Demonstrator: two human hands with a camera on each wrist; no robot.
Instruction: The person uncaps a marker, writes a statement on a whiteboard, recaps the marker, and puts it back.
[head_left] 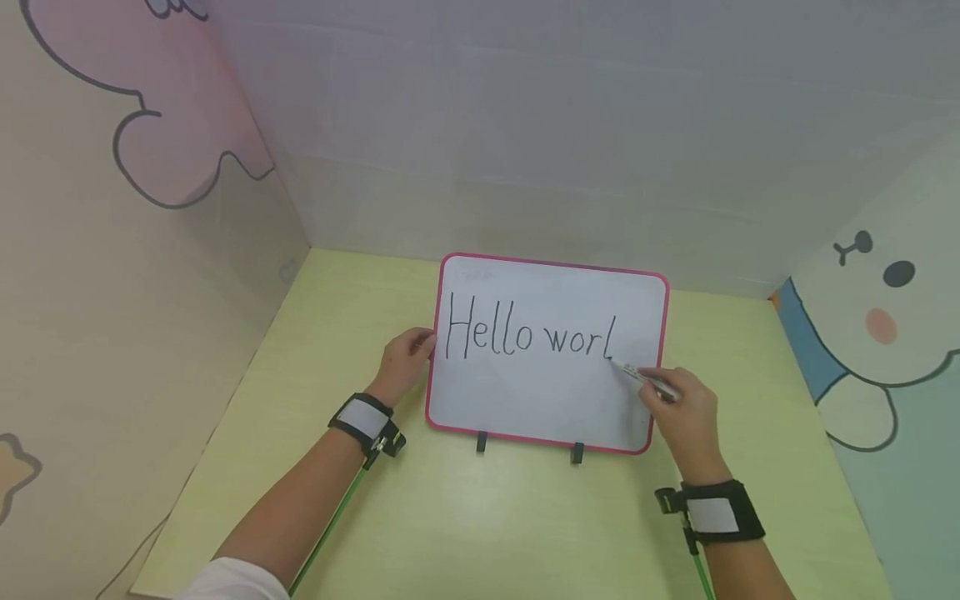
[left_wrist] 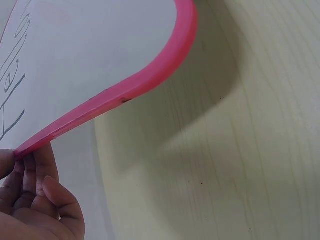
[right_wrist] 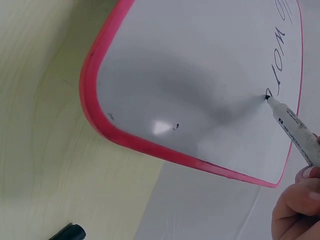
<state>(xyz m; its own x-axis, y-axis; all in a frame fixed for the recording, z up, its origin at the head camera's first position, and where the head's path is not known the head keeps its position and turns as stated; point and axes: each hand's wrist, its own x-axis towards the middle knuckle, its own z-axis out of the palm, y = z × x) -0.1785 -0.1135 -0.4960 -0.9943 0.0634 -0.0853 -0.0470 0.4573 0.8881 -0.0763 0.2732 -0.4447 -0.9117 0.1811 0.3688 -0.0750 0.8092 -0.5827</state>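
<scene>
A whiteboard [head_left: 540, 392] with a pink frame leans back on the table, bearing "Hello worl" in black handwriting [head_left: 491, 327]. My left hand [head_left: 403, 364] grips its left edge; in the left wrist view the thumb [left_wrist: 6, 162] lies on the front side and the fingers [left_wrist: 44, 167] curl behind the pink frame [left_wrist: 100, 100]. A white marker [head_left: 648, 383] is pinched in my right hand [head_left: 686, 412], in front of the board's right edge. In the right wrist view the marker's black tip [right_wrist: 267, 97] is at the last letter, on the board's face.
Two black stand feet [head_left: 577, 452] show under the board's lower edge. The pale wooden table [head_left: 480, 525] meets a white back wall [head_left: 525, 167]. Painted side walls [head_left: 877, 333] stand left and right. A dark rounded object [right_wrist: 70, 232] enters the right wrist view's lower left.
</scene>
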